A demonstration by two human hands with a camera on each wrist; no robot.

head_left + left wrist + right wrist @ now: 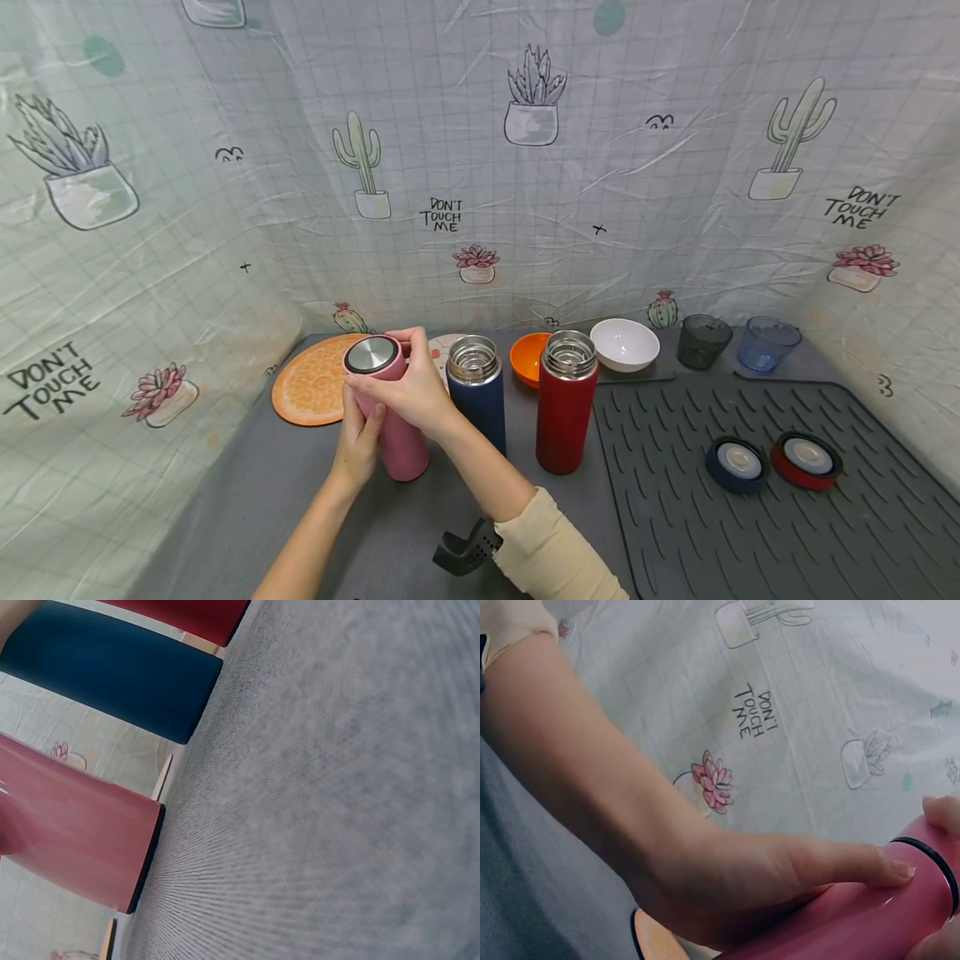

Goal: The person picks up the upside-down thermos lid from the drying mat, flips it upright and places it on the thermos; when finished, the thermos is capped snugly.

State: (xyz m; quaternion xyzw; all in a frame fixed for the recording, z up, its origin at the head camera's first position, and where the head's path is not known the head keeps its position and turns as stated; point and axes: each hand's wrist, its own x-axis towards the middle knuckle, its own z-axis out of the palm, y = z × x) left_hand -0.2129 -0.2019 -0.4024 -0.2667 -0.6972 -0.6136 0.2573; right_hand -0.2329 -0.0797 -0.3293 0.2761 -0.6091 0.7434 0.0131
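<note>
A pink thermos bottle [402,446] stands on the grey table at the left, capped by a pink lid [372,354] with a silver top. Around its upper body my left hand [357,442] grips it. My right hand [422,385] holds the lid, thumb in front and fingers behind. In the right wrist view, the left thumb [889,868] lies just below the black ring under the lid. The bottle's base [142,855] shows low in the left wrist view. Beside it stand lidless blue [477,400] and red thermos bottles [564,417].
On a ribbed black mat [675,533] lie a blue lid [737,463] and a red lid [806,460]. Behind are an orange-patterned round mat [311,387], an orange bowl [527,358], a white bowl [625,344], a dark cup [703,342] and a blue cup [767,343].
</note>
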